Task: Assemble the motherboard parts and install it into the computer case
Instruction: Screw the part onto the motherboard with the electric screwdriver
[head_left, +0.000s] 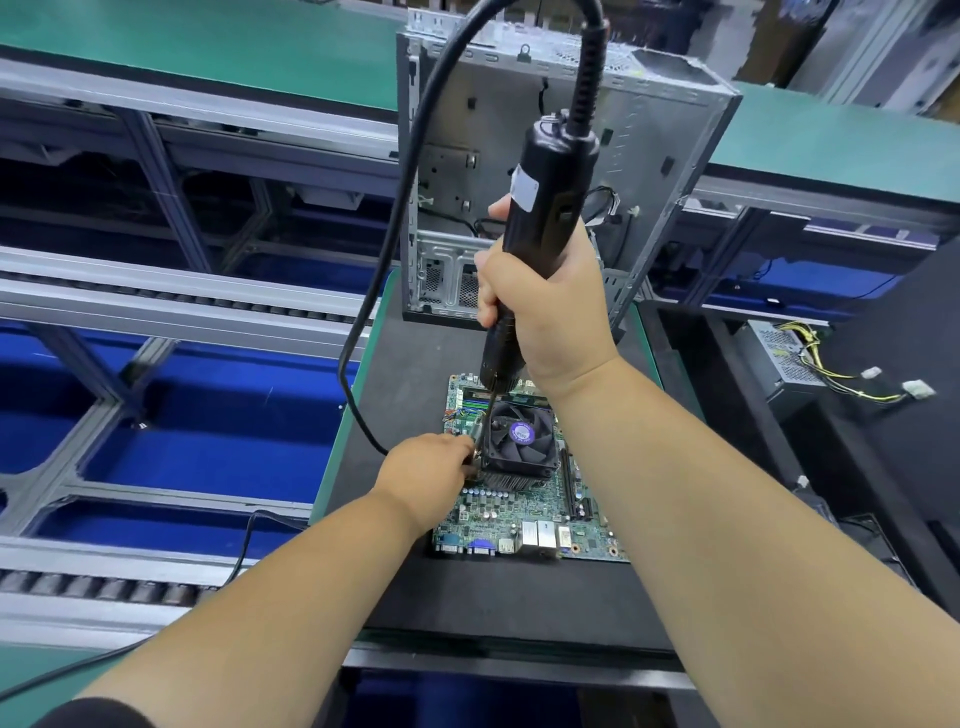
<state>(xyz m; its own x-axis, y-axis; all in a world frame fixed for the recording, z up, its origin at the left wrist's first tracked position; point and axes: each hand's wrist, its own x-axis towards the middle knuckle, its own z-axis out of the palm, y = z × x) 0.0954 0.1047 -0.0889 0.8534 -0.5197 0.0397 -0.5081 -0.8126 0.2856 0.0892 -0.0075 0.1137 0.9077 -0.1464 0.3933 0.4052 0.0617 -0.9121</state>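
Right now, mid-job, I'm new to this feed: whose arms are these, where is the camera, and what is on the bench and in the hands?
There is no robot: these are a person's two bare arms, filmed by one wide camera on their head, looking down. On the dark bench mat lies a green motherboard with a black cooler fan on it. Behind stands an open grey metal computer case. The right hand grips a black corded electric screwdriver, bit pointing down at the fan's left corner. The left hand has its fingertips at that same corner; what they pinch, if anything, is too small to tell.
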